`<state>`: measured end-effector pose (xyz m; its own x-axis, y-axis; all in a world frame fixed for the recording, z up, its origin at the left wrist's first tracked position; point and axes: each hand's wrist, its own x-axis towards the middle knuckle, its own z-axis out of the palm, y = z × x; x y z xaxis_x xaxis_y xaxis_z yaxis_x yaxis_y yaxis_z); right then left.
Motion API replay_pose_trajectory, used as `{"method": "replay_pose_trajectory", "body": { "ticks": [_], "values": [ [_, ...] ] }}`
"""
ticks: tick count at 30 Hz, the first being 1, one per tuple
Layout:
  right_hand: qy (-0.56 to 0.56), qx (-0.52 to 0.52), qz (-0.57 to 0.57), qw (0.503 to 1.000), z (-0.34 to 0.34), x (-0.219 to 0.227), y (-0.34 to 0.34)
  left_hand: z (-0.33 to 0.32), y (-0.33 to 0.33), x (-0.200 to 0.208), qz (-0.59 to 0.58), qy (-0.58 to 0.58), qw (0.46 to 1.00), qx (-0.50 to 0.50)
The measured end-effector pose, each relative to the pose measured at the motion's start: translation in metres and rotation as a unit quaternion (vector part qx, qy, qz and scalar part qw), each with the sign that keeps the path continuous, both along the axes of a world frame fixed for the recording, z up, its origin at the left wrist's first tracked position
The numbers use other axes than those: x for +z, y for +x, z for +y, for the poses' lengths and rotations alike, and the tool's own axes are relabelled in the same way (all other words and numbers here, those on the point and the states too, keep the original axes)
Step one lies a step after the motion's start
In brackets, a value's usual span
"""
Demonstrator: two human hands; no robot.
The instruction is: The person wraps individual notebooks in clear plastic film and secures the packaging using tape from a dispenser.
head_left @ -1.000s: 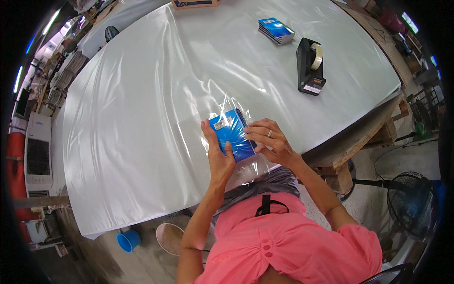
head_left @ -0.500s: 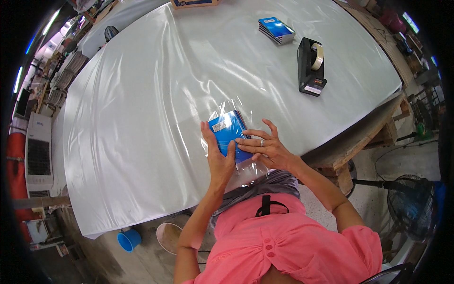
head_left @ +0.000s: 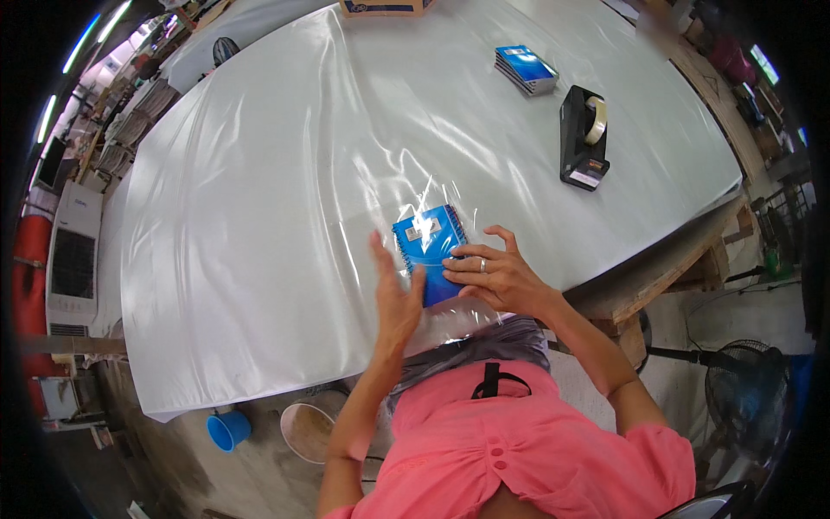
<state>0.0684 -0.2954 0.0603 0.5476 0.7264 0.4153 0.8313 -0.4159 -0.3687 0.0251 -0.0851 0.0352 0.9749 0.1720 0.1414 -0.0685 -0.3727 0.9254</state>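
The white-covered table (head_left: pixel 242 242) has open room toward nine o'clock and a cut-off carton (head_left: pixel 385 8) at twelve. The left hand (head_left: pixel 396 303) is spread, blurred, contact unclear; apart from it, the loosely spread right hand (head_left: pixel 506 278) rests on a part-hidden blue notebook (head_left: pixel 437 246) near the six-o'clock edge, long axis eleven to five.

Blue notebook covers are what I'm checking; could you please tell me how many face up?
2: one on the notebook between the left hand and right hand, the other atop the stack near the tape dispenser. More may be hidden underneath.
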Motion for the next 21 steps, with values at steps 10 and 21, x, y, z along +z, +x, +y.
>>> {"method": "replay_pose_trajectory", "body": {
  "ticks": [10,21],
  "values": [
    [-0.015,0.005,-0.037,0.999,0.018,0.017,-0.012,0.054,-0.058,-0.025,0.084,0.461,0.883,-0.016],
    [0.067,-0.004,0.172,0.983,0.031,0.018,-0.017,0.028,-0.103,0.003,0.141,-0.390,0.905,0.093]
  ]
}}
